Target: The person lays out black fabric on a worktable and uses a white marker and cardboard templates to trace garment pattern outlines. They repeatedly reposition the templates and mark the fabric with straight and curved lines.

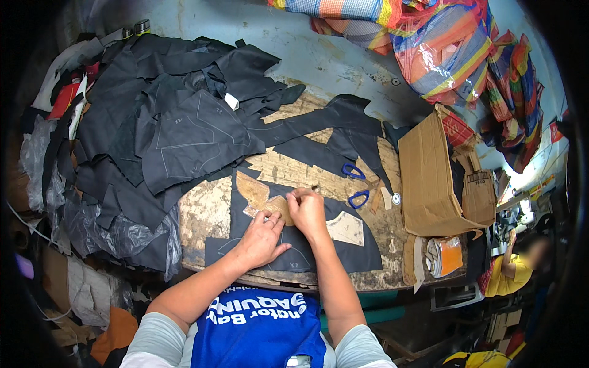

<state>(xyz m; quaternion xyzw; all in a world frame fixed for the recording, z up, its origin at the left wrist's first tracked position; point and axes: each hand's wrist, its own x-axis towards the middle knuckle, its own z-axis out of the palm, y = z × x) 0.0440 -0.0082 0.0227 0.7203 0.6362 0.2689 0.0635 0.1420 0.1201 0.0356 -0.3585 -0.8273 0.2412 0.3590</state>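
My left hand lies with its fingers stretched over a brown, curved pattern piece, holding it down by touch. Beneath the pattern is a black sheet of leather-like material, marked with pale outlines near my left hand. The fingers of my right hand are pinched together at the pattern's upper right edge. Whatever sits in that pinch is too small to make out. To the right of my right hand, a whitish pattern piece rests on the same black sheet.
Blue-handled scissors lie beyond my right hand on the worn wooden table. A large heap of black sheets covers the left side. At right stands an open cardboard box. A person in yellow is farther right.
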